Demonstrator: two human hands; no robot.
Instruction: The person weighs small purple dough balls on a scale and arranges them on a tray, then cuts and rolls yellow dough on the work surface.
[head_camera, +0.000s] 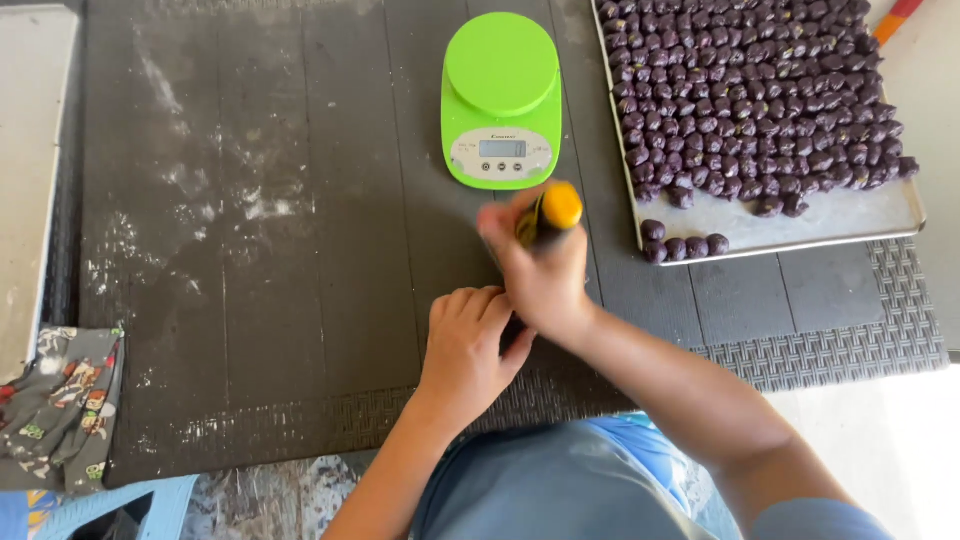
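At frame centre, the right hand (545, 275) grips a slim, rigid, light yellow-capped black-and-yellow tool (548, 214) by its shaft, while the left hand (470, 345), loosely curled, rests on the dark bench (280, 250)

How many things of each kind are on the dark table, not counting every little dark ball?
Green kitchen scale: 1
Metal tray of dark round balls: 1
Yellow-handled tool in the right hand: 1
Patterned cloth: 1
Total: 4

Both hands (505, 310) closed, touching
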